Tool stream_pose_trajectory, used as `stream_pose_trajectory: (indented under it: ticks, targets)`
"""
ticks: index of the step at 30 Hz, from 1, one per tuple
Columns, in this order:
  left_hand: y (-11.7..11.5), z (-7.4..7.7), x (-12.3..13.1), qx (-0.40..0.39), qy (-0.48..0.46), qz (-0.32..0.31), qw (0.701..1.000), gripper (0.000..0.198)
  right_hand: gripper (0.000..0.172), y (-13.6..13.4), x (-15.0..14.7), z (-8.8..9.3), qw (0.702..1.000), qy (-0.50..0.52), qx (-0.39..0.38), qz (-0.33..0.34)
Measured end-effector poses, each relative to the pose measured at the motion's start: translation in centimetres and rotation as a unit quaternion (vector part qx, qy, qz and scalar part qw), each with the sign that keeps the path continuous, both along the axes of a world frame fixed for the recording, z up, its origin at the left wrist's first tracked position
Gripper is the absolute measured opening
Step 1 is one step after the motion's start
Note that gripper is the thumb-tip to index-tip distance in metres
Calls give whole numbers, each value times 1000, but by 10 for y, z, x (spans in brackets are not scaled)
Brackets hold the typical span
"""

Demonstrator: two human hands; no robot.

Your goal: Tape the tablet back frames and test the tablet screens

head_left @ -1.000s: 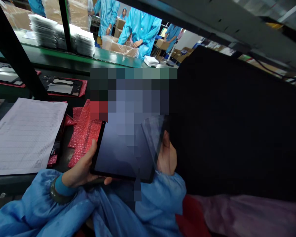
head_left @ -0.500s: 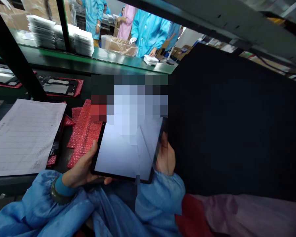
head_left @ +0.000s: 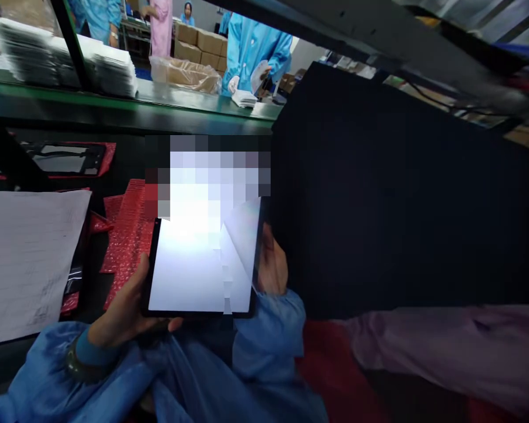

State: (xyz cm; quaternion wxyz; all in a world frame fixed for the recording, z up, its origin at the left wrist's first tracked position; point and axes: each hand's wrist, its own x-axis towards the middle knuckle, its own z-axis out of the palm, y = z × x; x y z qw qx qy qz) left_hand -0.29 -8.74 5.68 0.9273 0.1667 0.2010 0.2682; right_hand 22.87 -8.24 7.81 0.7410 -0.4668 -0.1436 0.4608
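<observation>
We hold a dark-framed tablet (head_left: 198, 264) low in the middle of the view, at about six o'clock, with both hands on it. The left hand (head_left: 123, 311) wraps its lower left corner, with one finger reaching along the bottom edge. The right hand (head_left: 271, 261) grips the right edge, its fingers partly hidden behind the tablet. Glare whitens the screen, and a mosaic block hides the tablet's top and the area above it, so we can read nothing there. A translucent sheet (head_left: 240, 247) seems to fold across the screen's right side, though we cannot be sure. A large black shape (head_left: 379, 194) fills the view from one to four o'clock; we cannot tell what it is.

At nine o'clock lies one ruled paper form (head_left: 26, 258), its print too small to read, beside red bubble-wrap bags (head_left: 126, 247) whose number we cannot count. At ten o'clock, one dark panel (head_left: 66, 158) sits on a red mat (head_left: 108, 157). Past the green-edged desk (head_left: 127, 106), about three white stacks (head_left: 57, 59) stand at eleven o'clock. Around twelve o'clock are at least five co-workers (head_left: 255, 53) in coats, four blue and one pink, and a cardboard box (head_left: 185, 76).
</observation>
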Motion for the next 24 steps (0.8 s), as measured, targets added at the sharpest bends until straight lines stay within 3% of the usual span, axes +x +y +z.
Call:
stream_pose_trajectory:
  ticks: [8,13,20,24]
  targets:
    - [1,-19,7,37,-8,-20,999,80,13,0,10,-4,988,-125,-94,10]
    - [1,-21,12,22,-2,-12,1000,77,21,-1,14,-10,997,-74,-25,1]
    - [-1,-21,17,23,1,-21,1000,73,23,-9,14,-6,988,-136,-66,-41]
    - [-3,-17,18,21,15,-4,1000,67,19,-10,16,-13,995,-94,-25,-22]
